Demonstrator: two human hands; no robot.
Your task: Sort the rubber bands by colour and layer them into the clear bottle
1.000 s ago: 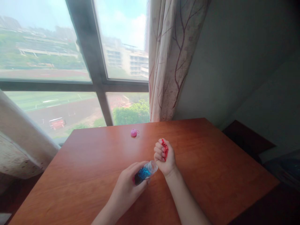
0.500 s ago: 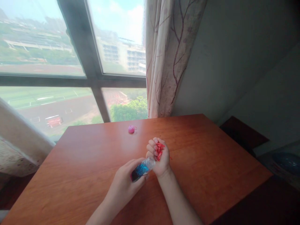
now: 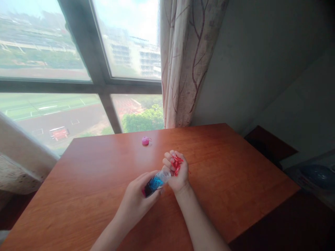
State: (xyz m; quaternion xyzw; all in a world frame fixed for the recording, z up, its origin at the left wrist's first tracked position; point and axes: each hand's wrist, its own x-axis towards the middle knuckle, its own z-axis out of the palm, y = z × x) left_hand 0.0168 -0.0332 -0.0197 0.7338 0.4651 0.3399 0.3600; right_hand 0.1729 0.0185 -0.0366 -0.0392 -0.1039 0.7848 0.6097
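My left hand is wrapped round a small clear bottle with blue and dark contents. The bottle lies tilted, its open, clear mouth pointing up and right at my other palm. My right hand is turned palm up with curled fingers, cupping a heap of small red pieces; what they are exactly I cannot make out. The bottle's mouth is right beside the heel of that palm. Farther back on the table sits a small pink cap-like piece with a thin loop.
Both hands are above a brown wooden table. Behind it are a large window and a patterned curtain. A dark panel and a dim bluish object are off to the right.
The whole view has shifted slightly. Both hands keep their grips, and the bottle's mouth stays by my right palm. The red pieces sit a little differently in the palm.
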